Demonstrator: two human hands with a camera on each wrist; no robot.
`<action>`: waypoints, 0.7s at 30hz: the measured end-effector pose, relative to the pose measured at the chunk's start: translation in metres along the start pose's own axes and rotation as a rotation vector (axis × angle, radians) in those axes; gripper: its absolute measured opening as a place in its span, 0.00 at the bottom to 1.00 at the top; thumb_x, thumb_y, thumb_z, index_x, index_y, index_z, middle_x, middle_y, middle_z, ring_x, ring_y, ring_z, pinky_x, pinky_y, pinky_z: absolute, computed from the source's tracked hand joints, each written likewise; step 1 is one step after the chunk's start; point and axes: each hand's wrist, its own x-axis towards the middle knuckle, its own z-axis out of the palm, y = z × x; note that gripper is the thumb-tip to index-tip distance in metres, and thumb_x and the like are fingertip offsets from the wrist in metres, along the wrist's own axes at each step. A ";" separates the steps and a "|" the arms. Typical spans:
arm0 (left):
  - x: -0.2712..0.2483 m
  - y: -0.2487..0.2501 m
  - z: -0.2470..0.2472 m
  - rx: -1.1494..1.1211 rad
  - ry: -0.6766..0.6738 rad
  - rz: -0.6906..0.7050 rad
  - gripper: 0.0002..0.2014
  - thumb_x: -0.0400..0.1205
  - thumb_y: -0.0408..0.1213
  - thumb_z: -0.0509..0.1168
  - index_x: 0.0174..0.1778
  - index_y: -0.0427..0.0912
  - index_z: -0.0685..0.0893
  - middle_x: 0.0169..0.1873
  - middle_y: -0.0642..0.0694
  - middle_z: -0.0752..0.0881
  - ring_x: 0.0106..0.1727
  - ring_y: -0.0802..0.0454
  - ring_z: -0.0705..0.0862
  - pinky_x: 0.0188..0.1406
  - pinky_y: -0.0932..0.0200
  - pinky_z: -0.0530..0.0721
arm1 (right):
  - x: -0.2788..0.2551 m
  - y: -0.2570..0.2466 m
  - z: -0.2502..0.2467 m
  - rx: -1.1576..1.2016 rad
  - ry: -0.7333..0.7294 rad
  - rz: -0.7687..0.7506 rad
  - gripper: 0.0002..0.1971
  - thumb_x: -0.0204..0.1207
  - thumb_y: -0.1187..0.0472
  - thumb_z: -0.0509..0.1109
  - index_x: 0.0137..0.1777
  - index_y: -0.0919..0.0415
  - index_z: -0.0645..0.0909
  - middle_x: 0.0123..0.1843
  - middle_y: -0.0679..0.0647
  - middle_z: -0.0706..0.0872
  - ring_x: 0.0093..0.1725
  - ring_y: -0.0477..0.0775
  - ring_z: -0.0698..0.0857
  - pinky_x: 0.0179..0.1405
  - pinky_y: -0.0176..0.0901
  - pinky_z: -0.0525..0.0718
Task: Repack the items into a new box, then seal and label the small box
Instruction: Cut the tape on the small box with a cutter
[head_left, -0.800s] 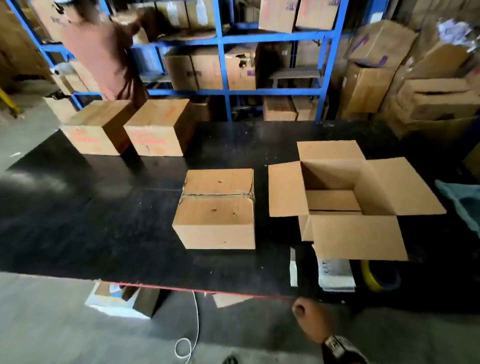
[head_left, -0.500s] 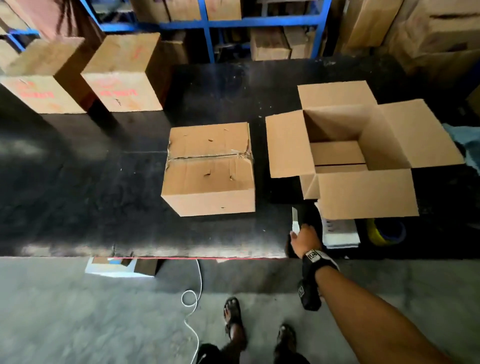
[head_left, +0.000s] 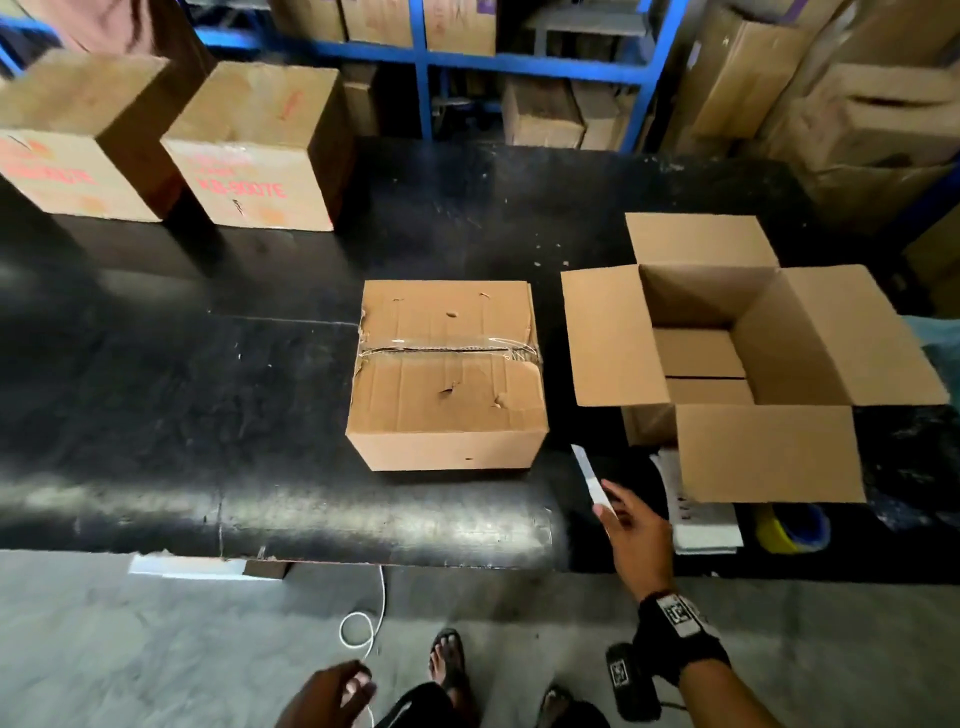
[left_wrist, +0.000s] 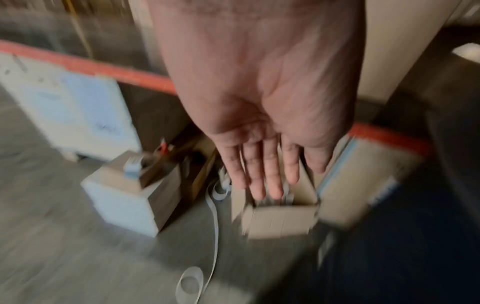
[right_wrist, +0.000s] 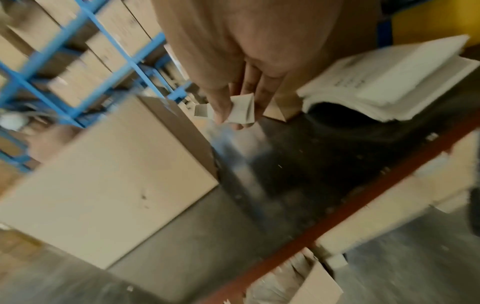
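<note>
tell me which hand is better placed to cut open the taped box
Right, most likely. The right hand already holds the white tool just beside the taped box; the left hand hangs open and empty below the table.

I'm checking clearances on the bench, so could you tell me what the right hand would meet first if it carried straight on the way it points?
Probably the near right corner of the taped box; the right hand, pinching a white strip, points there, though depth is unclear.
</note>
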 end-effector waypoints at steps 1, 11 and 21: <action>0.011 0.010 -0.014 0.073 0.037 0.015 0.07 0.74 0.72 0.60 0.44 0.80 0.79 0.43 0.63 0.89 0.53 0.56 0.89 0.46 0.68 0.80 | -0.002 -0.013 -0.007 0.045 0.015 -0.047 0.18 0.80 0.64 0.77 0.70 0.53 0.87 0.60 0.48 0.92 0.59 0.44 0.90 0.63 0.38 0.85; 0.154 0.168 -0.150 0.310 0.427 0.341 0.27 0.87 0.57 0.53 0.80 0.48 0.69 0.80 0.48 0.71 0.81 0.49 0.68 0.79 0.47 0.71 | 0.095 -0.154 0.002 -0.006 -0.119 -0.611 0.19 0.79 0.71 0.76 0.69 0.61 0.87 0.63 0.45 0.88 0.59 0.36 0.86 0.60 0.21 0.79; 0.207 0.177 -0.148 0.636 0.351 0.218 0.41 0.86 0.66 0.41 0.87 0.40 0.50 0.87 0.41 0.48 0.87 0.42 0.41 0.85 0.47 0.36 | 0.155 -0.243 0.072 -0.203 -0.471 -0.872 0.19 0.79 0.71 0.74 0.67 0.54 0.89 0.62 0.45 0.92 0.59 0.41 0.89 0.63 0.31 0.83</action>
